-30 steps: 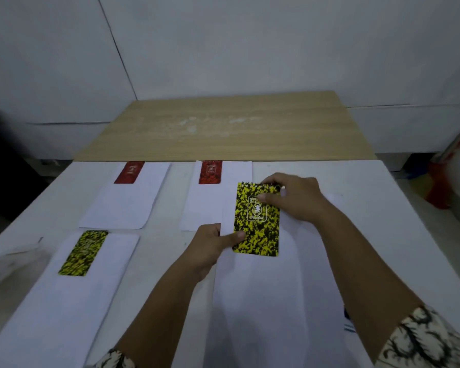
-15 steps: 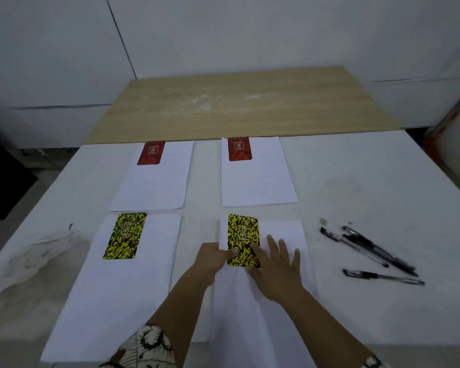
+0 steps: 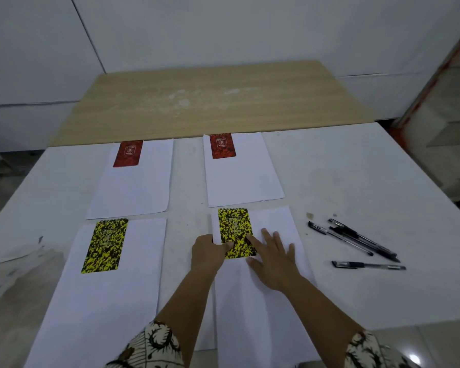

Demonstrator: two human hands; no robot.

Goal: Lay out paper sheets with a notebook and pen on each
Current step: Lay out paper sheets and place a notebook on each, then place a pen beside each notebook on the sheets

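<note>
Notebook (image 3: 235, 229), yellow-speckled, being squared on near-right paper sheet (image 3: 274, 219): left hand (image 3: 210, 252) pinches its lower corner while right hand (image 3: 275, 257), spread flat, steadies both.

Pale panelled wall (image 3: 223, 27) filling the upper frame, wooden table (image 3: 210, 102) sitting mid-frame beneath it, white table (image 3: 356, 168) spreading across the lower frame, light glinting off the floor (image 3: 414, 358) at lower right.

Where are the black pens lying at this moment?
In the head view, the black pens lie on the bare white table, right of the near-right paper sheet and the right hand.
</note>
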